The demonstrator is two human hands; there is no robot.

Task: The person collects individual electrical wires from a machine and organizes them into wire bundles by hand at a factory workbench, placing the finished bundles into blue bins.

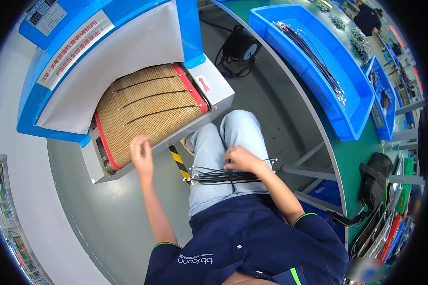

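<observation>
A bundle of thin black cables (218, 177) with small pale end connectors lies across my lap. My right hand (242, 159) is over its upper side, fingers curled and pinched at a black cable; the fingertips are partly hidden. My left hand (141, 154) is raised at the near edge of the mesh conveyor belt (142, 133), fingers bent and apart, with nothing visible in them. Three black cables lie spaced out across the belt: a near one (161, 115), a middle one (152, 97) and a far one (147, 83).
The belt runs into a blue machine housing (190, 33) with a pale curtain (128, 61). To my right, a green-topped table (314, 76) carries a blue tray (290, 52) of cables and a black pouch (376, 178). A black cord reel (240, 50) sits below. Another person (367, 18) is far off.
</observation>
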